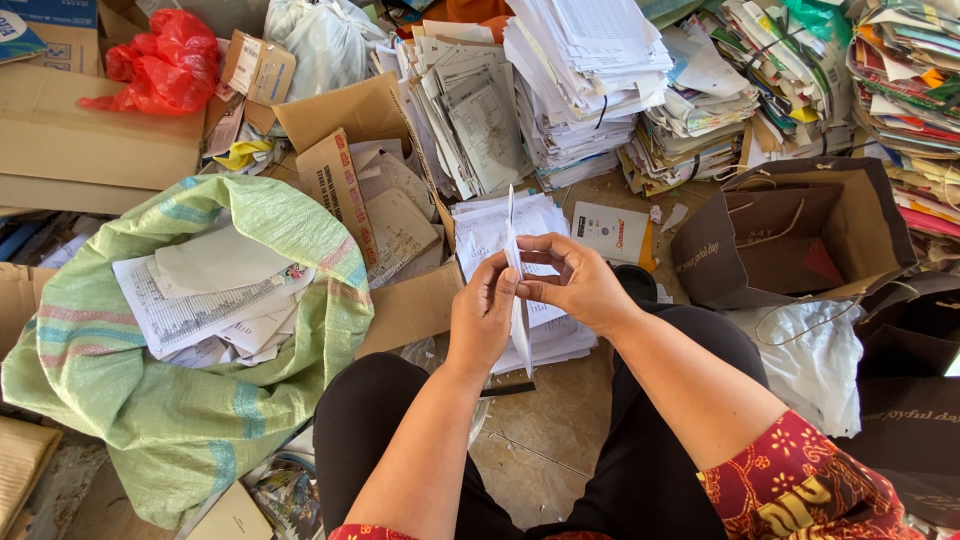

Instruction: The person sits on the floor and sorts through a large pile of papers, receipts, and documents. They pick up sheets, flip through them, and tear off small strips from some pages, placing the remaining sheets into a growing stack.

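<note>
paper [517, 300] stands edge-on, pinched between left hand [482, 315] grip and right hand [577, 283] grip.

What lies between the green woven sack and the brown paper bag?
In the head view, both hands, left and right, hold a white sheet between green sack and brown bag.

Both forearms bare, coming up from bottom of frame and converging at centre. Left hand [482, 318]: arm enters from lower left, wrist straight, back of hand to camera, fingers extended upward and closed together, pinching at the tips. Right hand [572, 282]: arm enters from lower right, patterned red sleeve at the elbow, wrist bent inward, fingers curled left, thumb and index pinched. Fingertips of both hands meet just above frame centre. Knees in black trousers spread below.
</note>
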